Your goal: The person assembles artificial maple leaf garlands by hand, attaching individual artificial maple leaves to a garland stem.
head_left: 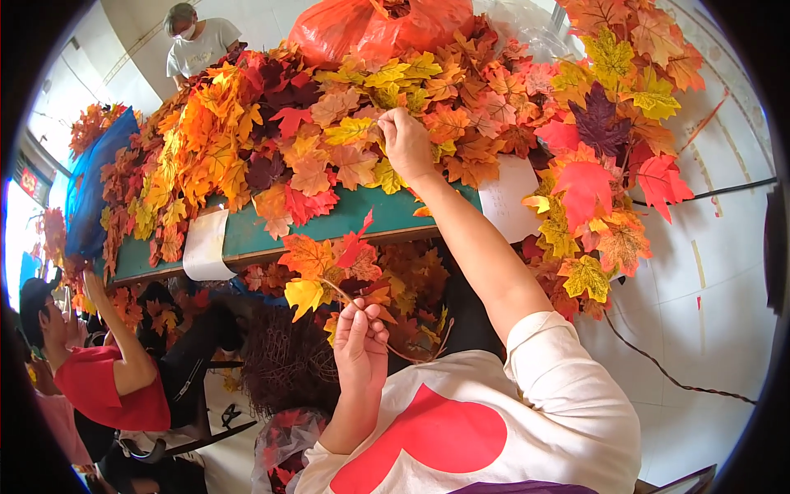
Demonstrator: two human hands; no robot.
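Observation:
My left hand (360,346) is closed around the brown stem of an artificial maple leaf branch (306,257), low in front of my body. Orange, yellow and red leaves spread from the stem's upper end, and its thin tail curves off to the right. Over the green table, my right hand (405,146) reaches into a heap of loose artificial maple leaves (309,169). Its fingers are curled together beside a yellow leaf (349,130); what they pinch, if anything, is hidden.
A red plastic bag (346,33) rests behind the heap. Leaf bunches (586,189) hang at the right. Below the green table (395,211) stands a bundle of dark brown stems (284,358). A person in red (111,379) works at the left; another (200,49) stands at the far side.

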